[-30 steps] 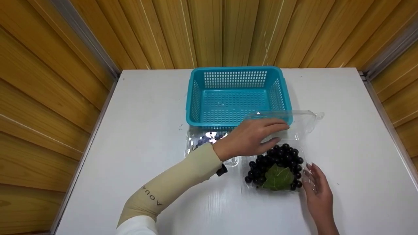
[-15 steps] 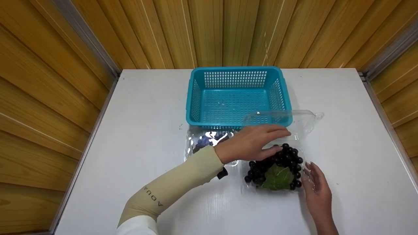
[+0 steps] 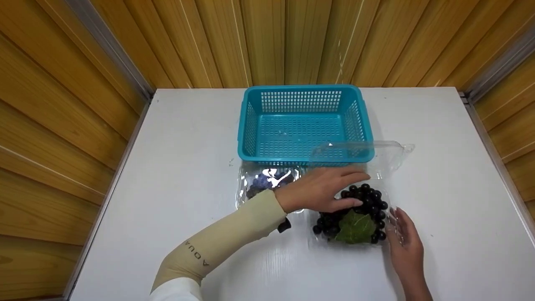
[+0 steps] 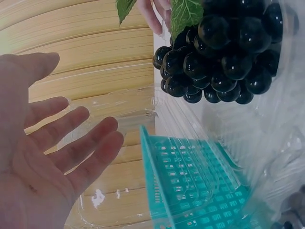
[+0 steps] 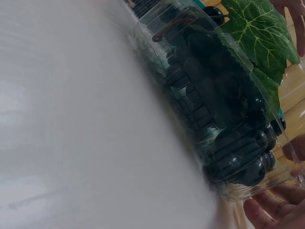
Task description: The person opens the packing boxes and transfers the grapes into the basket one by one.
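Observation:
A clear plastic clamshell box [image 3: 311, 240] holds a bunch of black grapes [image 3: 370, 202] topped by a green leaf [image 3: 355, 228]. Its hinged lid [image 3: 386, 161] stands raised at the back, against the teal basket. Over the grapes' upper left side reaches my left hand [image 3: 322, 190], fingers straight and thumb apart. Nothing is in that palm in the left wrist view, where the grapes [image 4: 224, 57] hang beside it. My right hand [image 3: 407, 246] holds the box's right rim between thumb and fingers; in the right wrist view, fingertips [image 5: 267, 210] are at the box's corner.
Behind the box stands a teal perforated basket [image 3: 305, 159] with nothing in it. Left of the grapes, partly under my left forearm, lies another clear box [image 3: 242, 190] with dark blue-purple fruit. Wood-patterned panels [image 3: 292, 42] border the white table [image 3: 188, 138] at the back and sides.
My left hand has come down and toward me, from beside the raised lid to over the upper grapes. My right hand stays at the box's right rim.

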A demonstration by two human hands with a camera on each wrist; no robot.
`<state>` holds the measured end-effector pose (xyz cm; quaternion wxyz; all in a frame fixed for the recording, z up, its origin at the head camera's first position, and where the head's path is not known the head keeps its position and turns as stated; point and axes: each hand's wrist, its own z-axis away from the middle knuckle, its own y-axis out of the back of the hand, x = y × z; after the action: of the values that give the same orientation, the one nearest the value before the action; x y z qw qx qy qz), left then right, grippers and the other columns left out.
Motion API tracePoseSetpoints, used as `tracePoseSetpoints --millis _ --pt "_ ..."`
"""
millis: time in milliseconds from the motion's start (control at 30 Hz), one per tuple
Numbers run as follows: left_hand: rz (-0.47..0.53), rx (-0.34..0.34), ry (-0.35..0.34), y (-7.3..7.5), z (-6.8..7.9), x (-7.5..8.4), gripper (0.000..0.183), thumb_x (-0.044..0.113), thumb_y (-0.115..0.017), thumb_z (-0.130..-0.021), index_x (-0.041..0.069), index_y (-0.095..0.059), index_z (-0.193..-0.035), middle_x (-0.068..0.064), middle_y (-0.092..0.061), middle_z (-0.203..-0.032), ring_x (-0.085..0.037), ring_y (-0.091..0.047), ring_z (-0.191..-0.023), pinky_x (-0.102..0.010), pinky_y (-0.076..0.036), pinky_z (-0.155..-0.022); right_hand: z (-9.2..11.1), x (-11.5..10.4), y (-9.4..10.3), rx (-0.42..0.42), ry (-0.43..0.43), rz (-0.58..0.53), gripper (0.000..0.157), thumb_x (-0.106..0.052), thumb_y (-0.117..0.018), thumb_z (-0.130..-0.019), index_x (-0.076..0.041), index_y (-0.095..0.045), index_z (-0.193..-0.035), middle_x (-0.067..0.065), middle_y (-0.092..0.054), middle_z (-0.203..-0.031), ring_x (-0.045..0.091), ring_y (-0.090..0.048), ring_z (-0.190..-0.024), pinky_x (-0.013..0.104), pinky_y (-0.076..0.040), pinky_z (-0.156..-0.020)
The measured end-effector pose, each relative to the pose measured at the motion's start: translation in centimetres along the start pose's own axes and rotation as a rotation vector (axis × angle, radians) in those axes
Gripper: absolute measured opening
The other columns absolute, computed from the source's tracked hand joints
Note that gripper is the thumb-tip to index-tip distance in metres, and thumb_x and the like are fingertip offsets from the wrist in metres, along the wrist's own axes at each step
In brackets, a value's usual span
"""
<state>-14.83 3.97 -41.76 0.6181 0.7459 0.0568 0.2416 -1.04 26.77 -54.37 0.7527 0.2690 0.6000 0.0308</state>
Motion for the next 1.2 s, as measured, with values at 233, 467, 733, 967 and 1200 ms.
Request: tracePoseSetpoints --millis 233,467,733,967,1200 --pt "0.048 -0.051 0.018 -0.6 0.1 0.1 0.069 0.059 -0.047 -0.094 0.020 -0.036 -0.149 0.002 -0.042 -0.151 -0.010 -0.057 -0.122 -0.025 -0.046 -0.103 -0.1 0.2 0.0 -0.008 0.002 -0.004 0.055 -0.029 -0.046 -0.102 -0.019 -0.026 -0.152 0.006 -0.040 -0.153 -0.004 -0.041 -0.132 0.002 -0.034 -0.099" --pt "0.057 -0.133 0.067 -1.5 0.0 0.3 0.074 0.065 -0.046 -0.091 0.028 -0.028 -0.152 0.007 -0.037 -0.154 -0.011 -0.046 -0.134 -0.029 -0.043 -0.107 -0.1 0.0 -0.1 -0.013 0.020 -0.020 0.052 -0.021 -0.043 -0.103 -0.017 -0.026 -0.152 0.007 -0.041 -0.153 -0.008 -0.041 -0.129 0.002 -0.034 -0.099" --pt "0.055 -0.212 0.122 -2.5 0.2 0.4 0.080 0.070 -0.048 -0.087 0.032 -0.023 -0.153 0.006 -0.037 -0.151 -0.011 -0.051 -0.126 -0.031 -0.048 -0.102 -0.3 0.3 -0.2 -0.022 0.017 -0.042 0.053 -0.018 -0.042 -0.104 -0.017 -0.024 -0.153 0.008 -0.038 -0.154 -0.005 -0.040 -0.131 0.002 -0.035 -0.097" --pt "0.055 -0.239 0.152 -3.1 0.0 0.4 0.085 0.073 -0.049 -0.084 0.033 -0.021 -0.153 0.006 -0.036 -0.149 -0.012 -0.052 -0.123 -0.032 -0.050 -0.097 -0.3 0.3 -0.2 -0.029 0.012 -0.042 0.052 -0.019 -0.040 -0.104 -0.018 -0.023 -0.153 0.008 -0.037 -0.155 -0.004 -0.040 -0.132 0.001 -0.035 -0.097" --pt "0.066 -0.268 0.170 -3.5 0.0 0.6 0.088 0.077 -0.048 -0.081 0.034 -0.020 -0.153 0.006 -0.034 -0.152 -0.015 -0.051 -0.128 -0.035 -0.048 -0.102 -0.5 0.2 -0.2 -0.047 -0.015 -0.023 0.054 -0.022 -0.039 -0.104 -0.019 -0.020 -0.154 0.006 -0.035 -0.156 0.010 -0.037 -0.141 0.001 -0.034 -0.097"
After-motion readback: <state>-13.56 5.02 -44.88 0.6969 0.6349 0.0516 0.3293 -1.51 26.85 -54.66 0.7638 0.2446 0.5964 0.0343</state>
